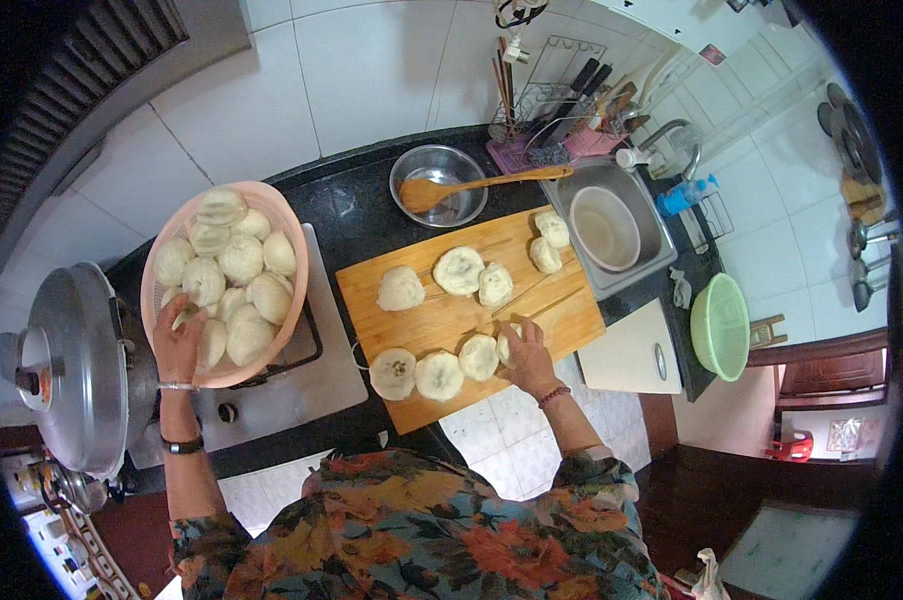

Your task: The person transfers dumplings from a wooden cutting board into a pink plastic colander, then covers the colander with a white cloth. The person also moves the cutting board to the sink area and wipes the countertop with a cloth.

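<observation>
A pink plastic basket (298,262) at the left holds several round white buns (241,259) in a heap. My left hand (180,345) reaches over its near left side, fingertips down among the buns; whether it grips one is hidden. On the wooden board (421,326) in front of me lie more buns, some with dimpled, darker faces up. My right hand (528,356) has its fingers around a bun (505,343) at the right end of the row along the board's near edge. Beside that one sits another bun (478,358), just to its left.
A metal bowl (451,211) with a wooden spatula (429,193) across it stands behind the board. The sink (624,283) holds a basin (605,225). A large lidded pot (84,375) stands far left, and a green basin (721,328) at the right counter edge.
</observation>
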The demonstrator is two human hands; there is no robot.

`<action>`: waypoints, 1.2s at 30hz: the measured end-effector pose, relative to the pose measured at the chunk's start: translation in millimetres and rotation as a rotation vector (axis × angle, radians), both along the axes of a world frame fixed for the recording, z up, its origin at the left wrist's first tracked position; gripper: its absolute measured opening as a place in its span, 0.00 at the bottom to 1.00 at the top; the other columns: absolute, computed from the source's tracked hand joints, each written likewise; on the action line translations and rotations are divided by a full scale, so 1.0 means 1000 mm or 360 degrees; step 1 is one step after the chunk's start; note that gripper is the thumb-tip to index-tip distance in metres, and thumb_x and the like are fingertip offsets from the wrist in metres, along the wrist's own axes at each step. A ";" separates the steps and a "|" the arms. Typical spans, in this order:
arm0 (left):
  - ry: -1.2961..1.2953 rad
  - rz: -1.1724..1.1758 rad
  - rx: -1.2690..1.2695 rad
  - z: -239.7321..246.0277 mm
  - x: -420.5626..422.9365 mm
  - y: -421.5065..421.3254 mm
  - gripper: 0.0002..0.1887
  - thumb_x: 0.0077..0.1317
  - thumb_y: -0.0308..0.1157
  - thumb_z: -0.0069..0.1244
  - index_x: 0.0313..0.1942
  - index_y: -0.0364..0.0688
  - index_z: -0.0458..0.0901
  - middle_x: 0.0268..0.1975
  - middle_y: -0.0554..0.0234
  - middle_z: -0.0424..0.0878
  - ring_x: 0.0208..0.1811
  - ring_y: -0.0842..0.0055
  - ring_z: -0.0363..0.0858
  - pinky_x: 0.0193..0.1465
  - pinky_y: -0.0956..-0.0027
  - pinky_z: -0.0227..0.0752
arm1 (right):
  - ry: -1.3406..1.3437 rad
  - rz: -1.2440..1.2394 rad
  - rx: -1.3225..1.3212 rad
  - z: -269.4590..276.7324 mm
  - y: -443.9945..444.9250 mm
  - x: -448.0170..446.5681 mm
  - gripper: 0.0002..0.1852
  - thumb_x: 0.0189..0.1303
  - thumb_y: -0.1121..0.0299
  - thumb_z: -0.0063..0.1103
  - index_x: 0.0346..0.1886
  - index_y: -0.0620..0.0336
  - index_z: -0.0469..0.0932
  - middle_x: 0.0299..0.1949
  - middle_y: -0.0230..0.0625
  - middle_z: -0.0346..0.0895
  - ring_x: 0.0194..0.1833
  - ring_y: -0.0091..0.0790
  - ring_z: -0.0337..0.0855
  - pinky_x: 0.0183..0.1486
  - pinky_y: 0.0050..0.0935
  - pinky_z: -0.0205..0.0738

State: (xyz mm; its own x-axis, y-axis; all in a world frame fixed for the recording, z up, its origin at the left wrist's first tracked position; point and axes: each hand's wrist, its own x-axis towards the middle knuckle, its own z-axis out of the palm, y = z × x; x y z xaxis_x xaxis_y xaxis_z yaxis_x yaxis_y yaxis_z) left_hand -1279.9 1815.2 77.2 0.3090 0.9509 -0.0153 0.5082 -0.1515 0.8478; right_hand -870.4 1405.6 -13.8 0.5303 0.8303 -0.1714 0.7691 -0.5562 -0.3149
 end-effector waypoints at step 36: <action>-0.0010 -0.0051 0.0536 0.016 -0.044 -0.076 0.18 0.50 0.26 0.64 0.44 0.37 0.83 0.51 0.51 0.83 0.55 0.57 0.79 0.58 0.60 0.73 | 0.0266 0.1443 0.0566 0.113 0.372 -0.221 0.41 0.42 0.71 0.69 0.64 0.63 0.64 0.62 0.50 0.65 0.62 0.53 0.68 0.61 0.42 0.70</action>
State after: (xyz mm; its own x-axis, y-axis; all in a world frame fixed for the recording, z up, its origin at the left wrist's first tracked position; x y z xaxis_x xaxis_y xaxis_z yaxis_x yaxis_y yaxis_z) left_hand -1323.5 1739.1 93.2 0.3377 0.8922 0.3000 0.4936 -0.4393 0.7506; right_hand -1091.0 1777.3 99.7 -0.3401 0.9279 0.1524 0.7877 0.3697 -0.4928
